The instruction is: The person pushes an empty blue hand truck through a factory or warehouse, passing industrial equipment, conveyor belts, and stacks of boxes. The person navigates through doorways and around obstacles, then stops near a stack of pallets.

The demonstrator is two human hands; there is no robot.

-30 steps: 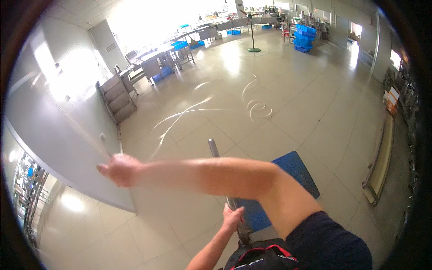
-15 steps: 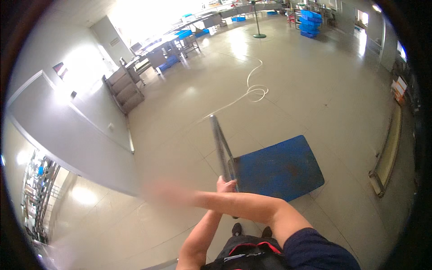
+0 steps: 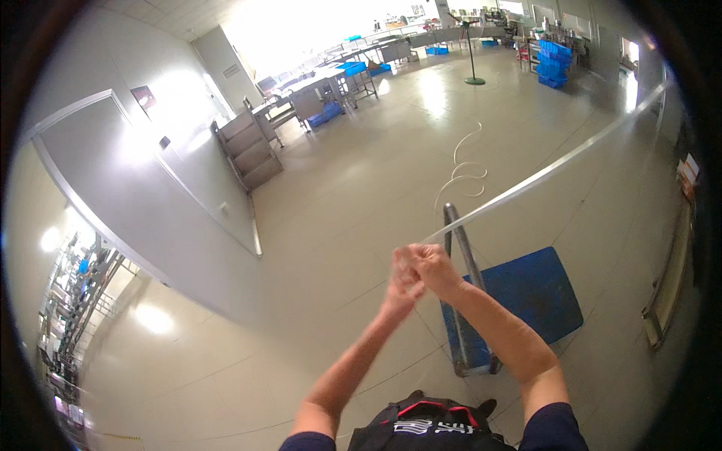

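Two hands meet in front of the chest, the left hand (image 3: 401,282) and the right hand (image 3: 430,267) pressed close together and both clenched around the near end of a long pale strip (image 3: 556,167). Which fingers carry the load is hard to tell, since the hands overlap and blur slightly.

From that grasp the strip runs up and to the right, taut and nearly straight, across the floor area toward the far right wall, where its other end passes out of sight at the dark rim. It looks thin, flat and light grey to translucent, like a strap or a band of film, with a faint sheen along its length.

Risk, as I judge it: with so much length held only at one end, the strip could slip through the fingers if the pull rises, or snap back toward the face if the unseen far end lets go. It crosses just above the upright handle (image 3: 460,248) of a blue platform trolley (image 3: 530,297), so it could snag on the handle. A loose white cord (image 3: 460,171) lies coiled on the tiled floor (image 3: 361,188) beyond the trolley, well apart from the hands, and could catch a foot or a wheel.
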